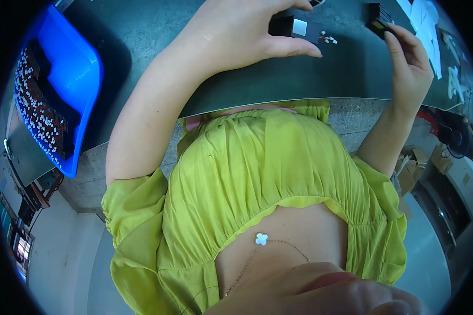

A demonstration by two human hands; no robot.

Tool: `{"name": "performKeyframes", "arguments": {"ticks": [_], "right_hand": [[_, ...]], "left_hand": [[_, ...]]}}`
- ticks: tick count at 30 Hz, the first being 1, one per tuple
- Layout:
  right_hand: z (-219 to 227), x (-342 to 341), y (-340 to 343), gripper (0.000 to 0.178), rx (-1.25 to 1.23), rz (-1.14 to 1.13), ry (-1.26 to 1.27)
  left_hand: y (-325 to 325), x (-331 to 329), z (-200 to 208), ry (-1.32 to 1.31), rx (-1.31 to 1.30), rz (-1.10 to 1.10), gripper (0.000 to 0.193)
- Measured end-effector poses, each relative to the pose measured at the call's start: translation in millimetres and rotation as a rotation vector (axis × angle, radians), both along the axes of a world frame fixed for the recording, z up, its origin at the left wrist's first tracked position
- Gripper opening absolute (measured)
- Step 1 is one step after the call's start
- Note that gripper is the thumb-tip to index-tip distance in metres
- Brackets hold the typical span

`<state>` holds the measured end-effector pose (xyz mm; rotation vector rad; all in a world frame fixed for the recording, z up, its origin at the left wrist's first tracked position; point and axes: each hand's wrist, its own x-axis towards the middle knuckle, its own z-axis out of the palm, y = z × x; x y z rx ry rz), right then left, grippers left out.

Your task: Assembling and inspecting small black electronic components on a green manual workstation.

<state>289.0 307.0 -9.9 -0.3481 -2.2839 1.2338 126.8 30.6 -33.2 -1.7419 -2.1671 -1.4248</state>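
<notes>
1. Grip of the right hand (pixel 412 68): thumb and fingertips pinch the near end of a small black ribbed block (pixel 377 22) above the dark green surface (pixel 347 76).
2. Block's long axis runs away from the body, ribbed end farthest.
3. Left hand (pixel 236 37): thumb and fingers spread wide around a flat black box with a white square patch (pixel 299 28), wired end pointing right; contact unclear.

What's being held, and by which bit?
Right hand pinches a ridged black block by its near end. Left hand curves around a black box; grip unclear.
</notes>
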Motion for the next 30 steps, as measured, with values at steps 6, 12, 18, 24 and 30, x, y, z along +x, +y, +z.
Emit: {"name": "performKeyframes", "arguments": {"ticks": [6, 12, 18, 24, 30], "right_hand": [[-33, 15, 38, 0.017, 0.245, -0.113, -0.049], [-41, -4, 28, 0.020, 0.514, -0.247, -0.079], [-22, -20, -6, 0.016, 0.342, -0.056, 0.071], [9, -76, -77, 0.033, 0.399, 0.335, -0.054], [20, -92, -109, 0.016, 0.372, 0.230, 0.204]], "left_hand": [[0, -4, 1, -0.164, 0.150, 0.264, 0.033], [41, 12, 18, -0.348, 0.554, 0.714, 0.081], [7, -6, 12, -1.040, 0.489, 0.120, 0.094], [7, -9, 0, -0.990, 0.533, -0.012, 0.090], [4, -13, 7, -0.961, 0.639, -0.014, 0.074]]}}
